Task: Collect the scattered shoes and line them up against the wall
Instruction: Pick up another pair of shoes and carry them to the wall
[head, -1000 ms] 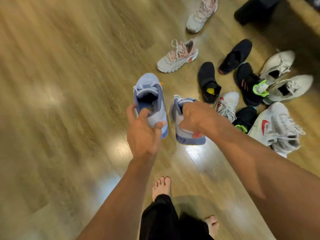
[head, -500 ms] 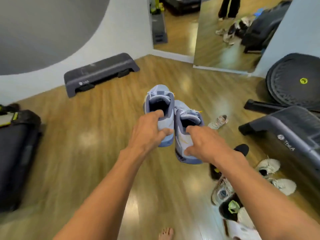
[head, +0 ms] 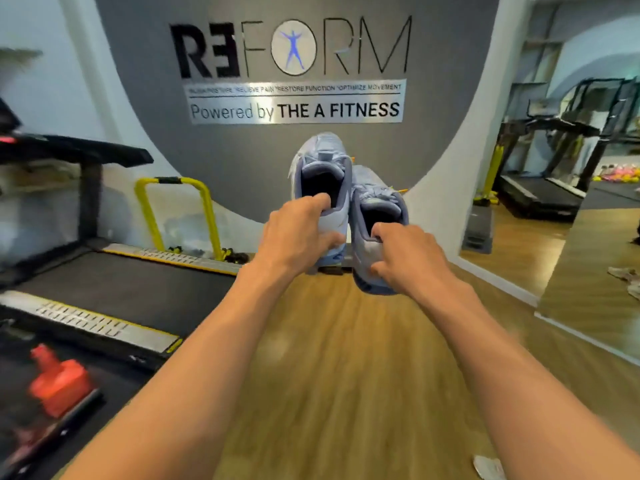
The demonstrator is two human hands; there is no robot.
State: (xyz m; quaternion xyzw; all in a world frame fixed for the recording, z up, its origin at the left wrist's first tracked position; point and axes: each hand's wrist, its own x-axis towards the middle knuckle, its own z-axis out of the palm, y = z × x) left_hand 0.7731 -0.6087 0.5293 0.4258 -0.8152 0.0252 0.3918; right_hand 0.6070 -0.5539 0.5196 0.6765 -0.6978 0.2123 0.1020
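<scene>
I hold a pair of light blue sneakers up in front of me, heels toward me. My left hand (head: 298,233) grips the heel collar of the left blue sneaker (head: 322,171), thumb inside the opening. My right hand (head: 408,258) grips the heel of the right blue sneaker (head: 375,202) the same way. The two shoes touch side by side, well above the wooden floor (head: 346,358). Straight ahead stands the grey wall (head: 242,150) with the REFORM sign. A bit of a pale shoe (head: 488,467) shows at the bottom right edge.
A black treadmill (head: 114,289) fills the left side, with a red object (head: 59,382) on dark equipment at the lower left. A yellow frame (head: 176,209) stands by the wall. A mirror (head: 595,202) covers the right wall, reflecting treadmills and shoes.
My view has swung up and left from the shoe pile on the floor to the grey sign wall. Both hands still carry the blue sneakers, now raised and nearer the wall.
</scene>
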